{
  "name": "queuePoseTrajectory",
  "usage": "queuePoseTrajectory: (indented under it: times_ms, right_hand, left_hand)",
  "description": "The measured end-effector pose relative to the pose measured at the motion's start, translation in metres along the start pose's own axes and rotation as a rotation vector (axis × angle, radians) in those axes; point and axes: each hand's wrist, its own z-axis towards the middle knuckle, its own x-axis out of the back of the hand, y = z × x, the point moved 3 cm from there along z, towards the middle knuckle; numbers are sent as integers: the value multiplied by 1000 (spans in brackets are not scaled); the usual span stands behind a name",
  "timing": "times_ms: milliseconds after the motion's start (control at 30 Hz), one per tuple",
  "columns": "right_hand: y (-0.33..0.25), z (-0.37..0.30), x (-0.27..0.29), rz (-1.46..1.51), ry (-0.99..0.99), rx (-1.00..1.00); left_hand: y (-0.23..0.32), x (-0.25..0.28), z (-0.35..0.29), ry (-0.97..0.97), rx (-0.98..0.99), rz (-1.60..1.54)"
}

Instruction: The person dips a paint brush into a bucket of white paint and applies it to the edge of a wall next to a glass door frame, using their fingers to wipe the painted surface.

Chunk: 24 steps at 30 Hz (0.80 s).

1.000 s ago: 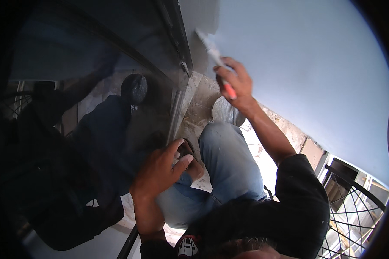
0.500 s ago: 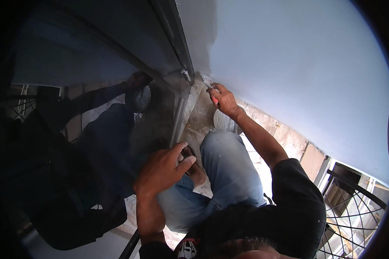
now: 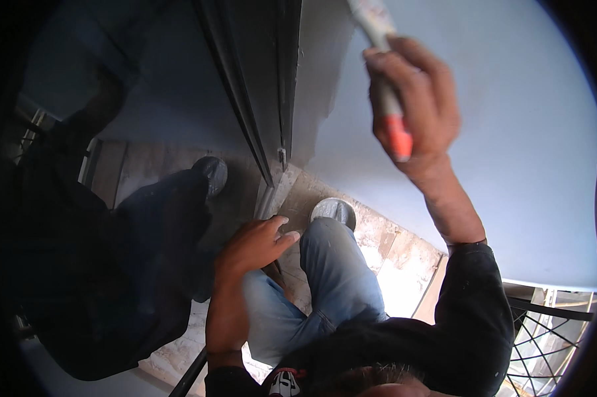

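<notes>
My right hand [image 3: 414, 106] is raised high in front of a pale blue wall [image 3: 517, 145], closed around a paintbrush handle [image 3: 386, 86] that is whitish with an orange end pointing down. The bristles are cut off by the top edge. My left hand [image 3: 252, 245] hangs low beside my knee, fingers loosely spread, holding nothing I can see, close to the dark door frame [image 3: 259, 112]. My jeans leg [image 3: 325, 284] and grey shoe [image 3: 333, 210] stand on the stone floor.
A dark glass door [image 3: 113, 198] on the left reflects my body and shoe. A stone tile floor [image 3: 391, 258] runs along the wall base. A black metal railing [image 3: 550, 337] curves at the lower right.
My right hand, which was down near the bottom of the wall by the door frame, has lifted the brush up toward the camera. The left hand stayed by my knee.
</notes>
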Motion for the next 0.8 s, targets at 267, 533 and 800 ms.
queuePoseTrajectory:
  times_ms: [267, 533, 800]
  right_hand:
    - [-25, -81, -27, 142, -596, -110]
    - [26, 160, 45, -256, 136, 296]
    - [-12, -83, 4, 171, -625, -8]
  left_hand:
    - [0, -9, 33, -47, -20, 82]
    - [-20, -2, 68, -30, -77, 72]
    - [-30, -8, 87, -31, -42, 83]
